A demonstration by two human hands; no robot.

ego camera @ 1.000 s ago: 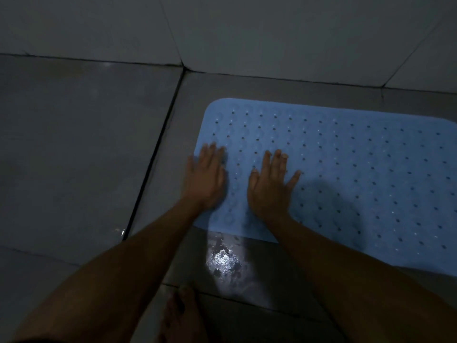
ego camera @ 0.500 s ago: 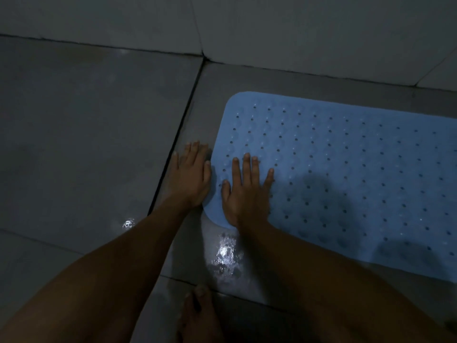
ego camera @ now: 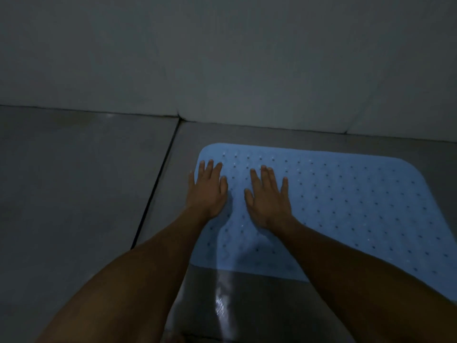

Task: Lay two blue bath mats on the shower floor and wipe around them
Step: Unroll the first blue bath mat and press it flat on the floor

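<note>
Flat and straight, the fingers (ego camera: 210, 169) of the left hand (ego camera: 207, 191) and right hand (ego camera: 268, 198) were pressed on the blue bath mat (ego camera: 346, 206), nothing being gripped. Under the palms the mat was spread on the grey shower floor (ego camera: 74, 181), its far edge near the wall (ego camera: 222, 58) beyond the fingertips.

Both arms reach forward and down, side by side. The left hand (ego camera: 207, 191) lies flat with its fingers straight. The right hand (ego camera: 268, 198) lies flat too, fingers spread a little.
</note>
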